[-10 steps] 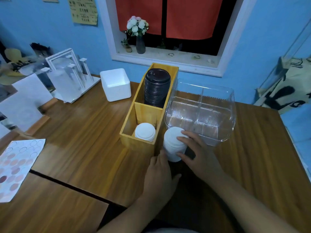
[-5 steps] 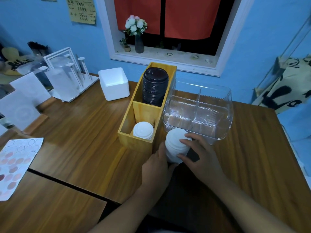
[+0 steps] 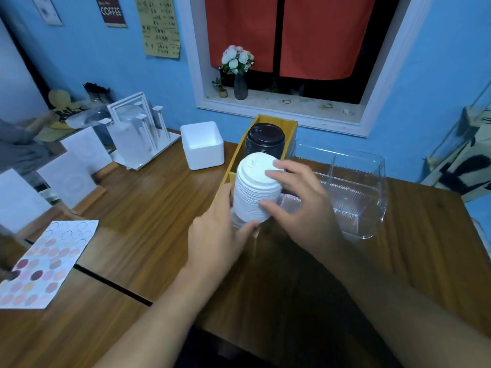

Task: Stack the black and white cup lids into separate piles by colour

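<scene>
A tall stack of white cup lids (image 3: pixel 253 192) hangs lifted above the near end of the yellow wooden box (image 3: pixel 291 128). My left hand (image 3: pixel 220 237) cups its bottom and left side. My right hand (image 3: pixel 300 208) grips its right side, fingertips on the top lid. A stack of black lids (image 3: pixel 265 140) stands in the box's far compartment. The near compartment is hidden behind the white stack and my hands.
A clear plastic bin (image 3: pixel 353 187) stands right of the wooden box. A white square tub (image 3: pixel 202 144) and a white rack (image 3: pixel 138 134) with clear cups sit at the back left. A sheet printed with coloured dots (image 3: pixel 45 264) lies near the left edge.
Both hands have lifted the white lid stack off the table, up and left, from beside the box to above its near end. The camera has tilted upward.
</scene>
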The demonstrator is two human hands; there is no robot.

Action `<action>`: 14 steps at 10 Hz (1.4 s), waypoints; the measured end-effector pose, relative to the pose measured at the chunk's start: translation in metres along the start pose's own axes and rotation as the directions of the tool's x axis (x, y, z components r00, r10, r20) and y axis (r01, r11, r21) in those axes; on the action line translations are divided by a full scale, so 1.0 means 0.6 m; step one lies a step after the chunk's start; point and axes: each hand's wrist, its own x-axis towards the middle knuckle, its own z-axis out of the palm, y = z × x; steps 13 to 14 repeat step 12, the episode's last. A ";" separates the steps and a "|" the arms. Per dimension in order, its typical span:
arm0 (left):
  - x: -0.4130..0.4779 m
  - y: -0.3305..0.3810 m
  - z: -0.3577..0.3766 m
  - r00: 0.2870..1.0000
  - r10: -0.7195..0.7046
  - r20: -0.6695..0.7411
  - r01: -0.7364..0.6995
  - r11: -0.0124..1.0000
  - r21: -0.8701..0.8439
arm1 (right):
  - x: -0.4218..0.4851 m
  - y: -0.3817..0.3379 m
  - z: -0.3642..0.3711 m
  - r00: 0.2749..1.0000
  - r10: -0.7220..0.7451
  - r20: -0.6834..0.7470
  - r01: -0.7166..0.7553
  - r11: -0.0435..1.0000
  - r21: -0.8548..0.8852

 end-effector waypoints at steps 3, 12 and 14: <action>0.081 -0.055 0.032 0.961 -0.206 0.187 0.179 0.972 0.149 | 0.051 0.065 0.080 0.984 0.033 0.175 -0.026 0.999 -0.040; 0.103 -0.043 0.017 0.931 -0.189 0.312 0.074 0.936 0.345 | 0.019 0.088 0.078 0.923 -0.079 0.376 0.252 0.864 -0.436; 0.103 -0.043 0.017 0.931 -0.189 0.312 0.074 0.936 0.345 | 0.019 0.088 0.078 0.923 -0.079 0.376 0.252 0.864 -0.436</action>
